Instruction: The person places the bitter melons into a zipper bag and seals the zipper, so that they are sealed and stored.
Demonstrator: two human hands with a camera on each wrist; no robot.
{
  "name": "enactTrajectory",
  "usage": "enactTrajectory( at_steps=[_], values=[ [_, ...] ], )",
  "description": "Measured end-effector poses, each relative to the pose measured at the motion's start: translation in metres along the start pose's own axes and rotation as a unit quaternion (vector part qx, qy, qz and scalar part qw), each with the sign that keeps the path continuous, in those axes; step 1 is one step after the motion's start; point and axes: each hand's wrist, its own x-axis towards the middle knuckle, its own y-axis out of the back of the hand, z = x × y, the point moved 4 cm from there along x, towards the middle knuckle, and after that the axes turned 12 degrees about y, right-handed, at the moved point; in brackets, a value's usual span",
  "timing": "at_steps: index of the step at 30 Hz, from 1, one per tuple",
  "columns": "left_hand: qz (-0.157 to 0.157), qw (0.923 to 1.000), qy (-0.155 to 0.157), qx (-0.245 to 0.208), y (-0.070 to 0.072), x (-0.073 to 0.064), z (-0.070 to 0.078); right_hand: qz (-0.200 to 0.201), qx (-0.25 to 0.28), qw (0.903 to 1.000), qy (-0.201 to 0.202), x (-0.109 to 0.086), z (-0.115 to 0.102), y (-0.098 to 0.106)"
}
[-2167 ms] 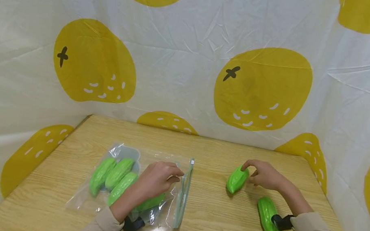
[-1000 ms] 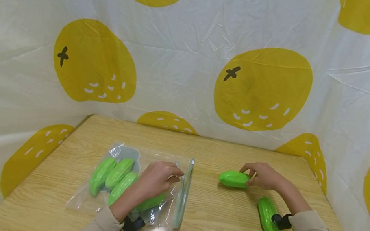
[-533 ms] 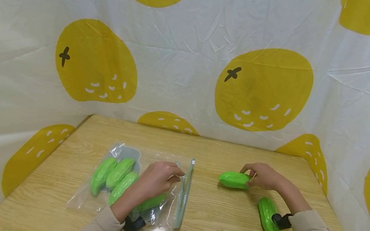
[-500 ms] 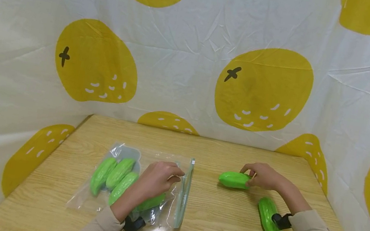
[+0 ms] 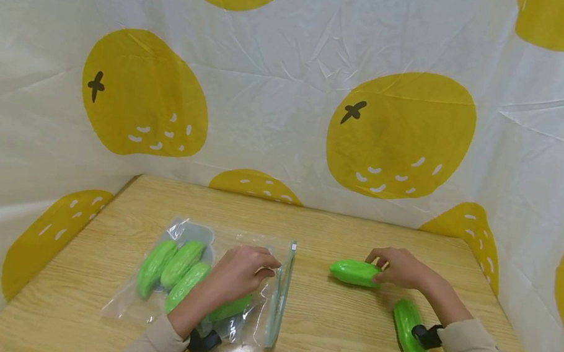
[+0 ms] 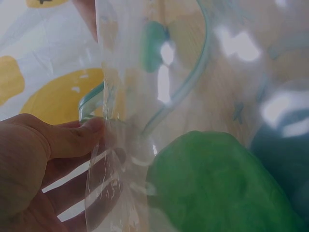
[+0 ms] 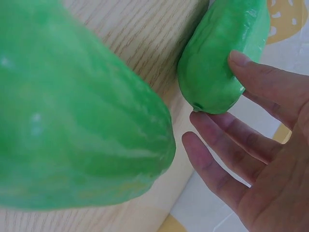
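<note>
My left hand (image 5: 243, 270) pinches the opening edge of a clear zip bag (image 5: 257, 316) between thumb and fingers; in the left wrist view its thumb (image 6: 87, 133) presses on the plastic. Inside the bag lie several green bitter melons (image 5: 182, 265), partly hidden under my left forearm. To the right, my right hand (image 5: 402, 267) grips the near end of a bitter melon (image 5: 354, 272) that lies crosswise on the table. The right wrist view shows its thumb (image 7: 241, 60) on the melon's side and fingertips at its end. Another bitter melon (image 5: 409, 337) lies below my right wrist.
A wooden table (image 5: 320, 346) carries everything. A white curtain (image 5: 283, 107) with yellow fruit prints stands around its back and sides. The bag's green zip strip (image 5: 279, 301) faces the right-hand melon. A pale blue-grey shape (image 5: 200, 236) shows at the bag's far side.
Under my right hand, the melon has turned from pointing toward me to lying crosswise, then shifted slightly left. My left hand and the bag have stayed in place.
</note>
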Motion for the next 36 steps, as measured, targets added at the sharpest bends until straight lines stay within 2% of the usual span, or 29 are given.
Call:
enactTrajectory(
  at_steps=[23, 36],
  values=[
    [-0.006, 1.0, -0.002, 0.004, -0.0018, 0.0006, -0.0018, -0.004, 0.026, 0.9997, 0.001, 0.0011, -0.0016, -0.0075],
    [-0.007, 1.0, 0.002, 0.0, -0.0016, -0.0001, -0.0018, -0.03, 0.025, 0.9992, 0.006, 0.0006, -0.004, -0.0094]
  ],
)
